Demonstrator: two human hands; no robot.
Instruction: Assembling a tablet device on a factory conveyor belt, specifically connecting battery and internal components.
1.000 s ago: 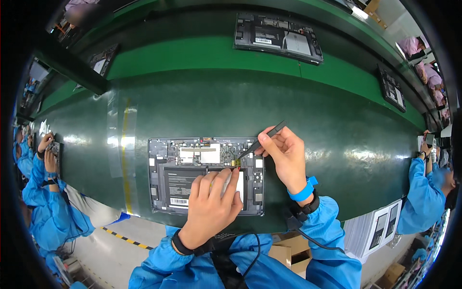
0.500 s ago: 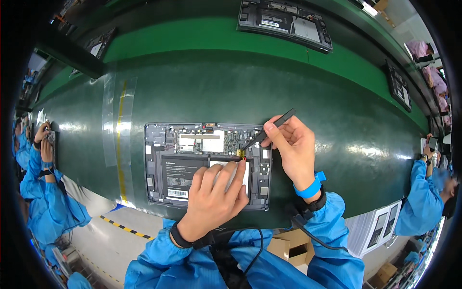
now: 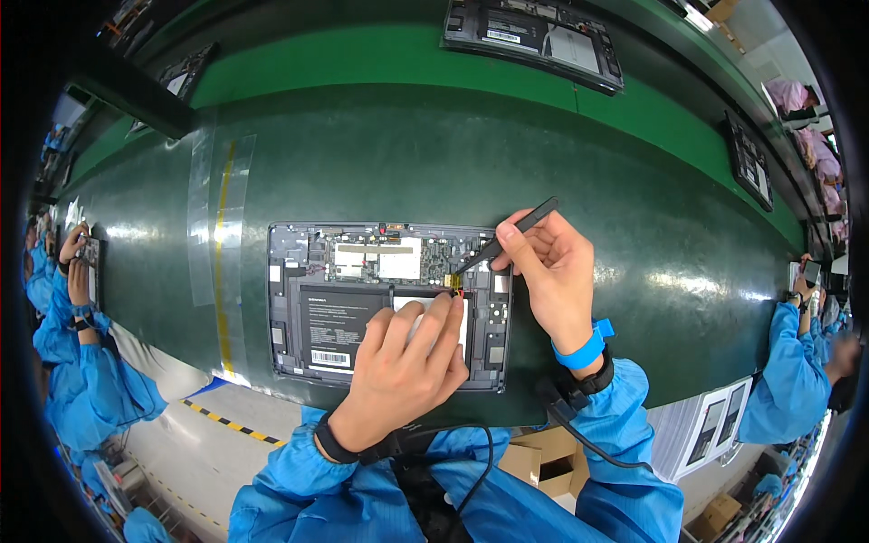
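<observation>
An opened tablet (image 3: 287,312) lies on the green bench before me, its inside facing up. A dark battery (image 3: 330,330) fills its lower left part, with a circuit board (image 3: 434,262) along the top. My right hand (image 3: 554,276) grips black tweezers (image 3: 525,226) at the tablet's upper right. Their tips reach a small yellow piece (image 3: 453,281) on the board's lower edge. My left hand (image 3: 407,371) lies over the tablet's lower middle with its fingers stretched out. Its index fingertip presses beside thin red and yellow wires (image 3: 459,294), just below the tweezer tips. The left thumb is mostly hidden.
Another opened tablet (image 3: 534,41) sits on the lighter green strip at the far side, and one more (image 3: 749,161) at the far right. Clear and yellow tape (image 3: 224,244) crosses the bench on the left. Co-workers in blue (image 3: 100,362) work at both sides.
The tablet appears slightly higher in the picture, together with the bench. My left fingertips stay by the wires, and the tweezer tips remain at the yellow piece.
</observation>
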